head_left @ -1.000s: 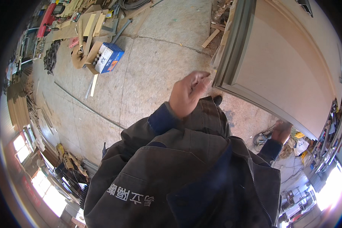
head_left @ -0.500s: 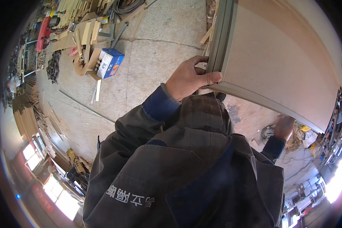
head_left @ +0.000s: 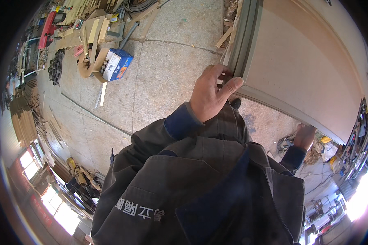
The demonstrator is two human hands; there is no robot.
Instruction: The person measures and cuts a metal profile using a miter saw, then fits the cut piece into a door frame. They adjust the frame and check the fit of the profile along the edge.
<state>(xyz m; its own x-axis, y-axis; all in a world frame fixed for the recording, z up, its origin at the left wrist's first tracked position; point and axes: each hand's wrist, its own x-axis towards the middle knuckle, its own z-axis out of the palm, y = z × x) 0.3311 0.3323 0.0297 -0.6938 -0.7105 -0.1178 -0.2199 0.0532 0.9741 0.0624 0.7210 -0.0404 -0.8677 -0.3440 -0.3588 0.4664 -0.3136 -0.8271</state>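
Note:
A large beige panel with a grey metal-like frame fills the upper right, its near edge slanting down to the right. My left hand grips the frame's near left corner. Its thumb lies at the top of the corner, while the other fingers curl round the left side and are partly hidden. Farther right, my right hand holds the near edge from below. The panel hides the tips of its fingers.
A blue-and-white cardboard box stands open on the concrete floor among wood strips. A long thin rod lies at left. Stacked boards and a coil of cable are farther off. Bags and cords lie beyond my right hand.
My left hand has moved a little to the right together with the panel's left corner, and its thumb has drawn back toward the corner. My right hand stays at the near edge.

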